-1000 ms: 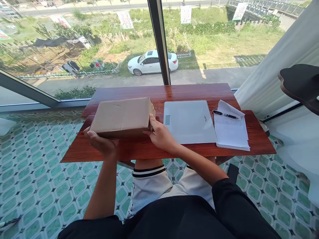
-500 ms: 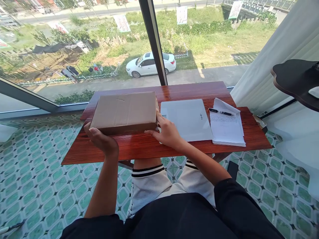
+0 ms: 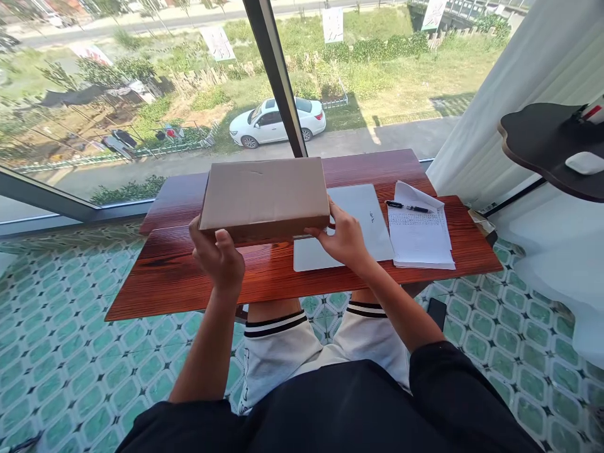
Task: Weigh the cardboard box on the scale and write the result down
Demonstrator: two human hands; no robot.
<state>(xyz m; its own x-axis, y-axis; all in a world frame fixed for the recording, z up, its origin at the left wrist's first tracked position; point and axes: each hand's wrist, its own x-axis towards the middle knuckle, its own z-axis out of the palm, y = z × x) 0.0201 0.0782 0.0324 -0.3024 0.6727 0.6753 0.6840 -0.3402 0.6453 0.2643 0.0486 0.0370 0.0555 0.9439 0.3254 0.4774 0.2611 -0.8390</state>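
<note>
A brown cardboard box [image 3: 267,195] is held up above the wooden table [image 3: 155,270], its broad face toward me. My left hand [image 3: 218,255] grips its lower left corner, thumb on the near side and the other fingers partly hidden behind and under it. At the right end, my right hand [image 3: 345,236] is closed on the box, thumb along the lower edge. Behind the box and my right hand lies a closed silver laptop [image 3: 370,236], partly covered from view.
Written sheets of paper [image 3: 419,242] lie at the table's right, with a black pen [image 3: 408,206] on top. A dark wavy-edged shelf [image 3: 542,141] juts in from the right, bearing a white mouse-like object [image 3: 585,163]. A window and its frame [image 3: 278,75] stand beyond the table.
Both hands have carried the box to the right and slightly up, so it now overlaps part of the laptop. The view has shifted a little.
</note>
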